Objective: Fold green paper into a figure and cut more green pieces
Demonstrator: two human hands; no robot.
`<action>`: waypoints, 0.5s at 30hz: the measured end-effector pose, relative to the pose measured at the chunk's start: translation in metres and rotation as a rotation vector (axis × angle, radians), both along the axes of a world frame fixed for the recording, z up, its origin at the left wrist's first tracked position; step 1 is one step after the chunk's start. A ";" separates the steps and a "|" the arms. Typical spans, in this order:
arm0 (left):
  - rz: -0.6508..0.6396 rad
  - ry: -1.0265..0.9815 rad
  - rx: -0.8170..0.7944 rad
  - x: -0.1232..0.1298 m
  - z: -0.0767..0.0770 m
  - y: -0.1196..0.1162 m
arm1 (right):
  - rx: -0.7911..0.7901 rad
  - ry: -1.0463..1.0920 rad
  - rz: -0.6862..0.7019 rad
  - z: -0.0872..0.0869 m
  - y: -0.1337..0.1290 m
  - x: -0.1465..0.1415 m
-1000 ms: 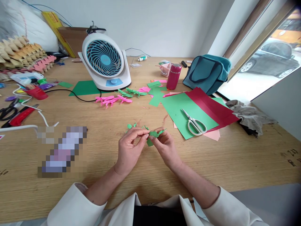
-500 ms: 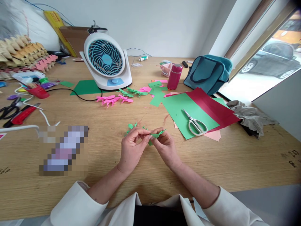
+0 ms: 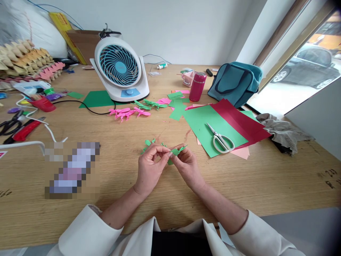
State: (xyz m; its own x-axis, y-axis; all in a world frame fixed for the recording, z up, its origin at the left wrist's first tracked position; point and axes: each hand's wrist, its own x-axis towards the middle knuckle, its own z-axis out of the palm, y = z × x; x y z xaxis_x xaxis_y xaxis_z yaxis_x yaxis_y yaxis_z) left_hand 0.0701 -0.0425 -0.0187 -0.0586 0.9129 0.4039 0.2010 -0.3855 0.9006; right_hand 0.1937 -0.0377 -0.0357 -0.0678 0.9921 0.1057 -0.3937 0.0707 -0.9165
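A small piece of green paper [image 3: 176,152] is pinched between both hands above the table. My left hand [image 3: 151,165] grips its near-left part with thumb and index finger, and my right hand [image 3: 189,167] pinches the other side; the fingertips almost meet. Behind my left hand, several small green paper scraps [image 3: 148,143] lie on the wood, partly hidden by the fingers. White-handled scissors [image 3: 223,143] rest on a green sheet [image 3: 207,122] to the right. Pink folded paper figures [image 3: 128,113] and green ones [image 3: 151,104] lie farther back.
A fan [image 3: 121,71] stands at the back left. Behind the paper sheets are a magenta flask [image 3: 197,87] and a teal bag [image 3: 234,83]. At left lie a blurred-out object [image 3: 71,169], a white cable [image 3: 23,145] and a red-handled cutter [image 3: 26,131]. A grey cloth [image 3: 285,131] sits far right.
Both hands stay nearly in place. The green paper between the fingertips has turned slightly, showing more of its flat face.
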 end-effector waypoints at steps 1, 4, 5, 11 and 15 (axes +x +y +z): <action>-0.007 -0.010 -0.003 0.000 0.000 0.000 | 0.000 0.006 0.002 0.000 0.000 0.000; -0.020 -0.027 -0.010 0.001 0.000 0.000 | 0.001 0.016 0.007 -0.002 0.000 0.000; -0.021 -0.027 -0.013 0.000 0.000 0.000 | 0.002 0.011 0.009 -0.002 0.000 0.000; -0.042 -0.064 -0.135 -0.003 -0.005 0.002 | -0.029 0.000 0.037 0.000 0.002 0.000; -0.055 -0.174 -0.180 -0.004 -0.009 0.004 | -0.063 0.030 0.100 0.001 0.003 0.003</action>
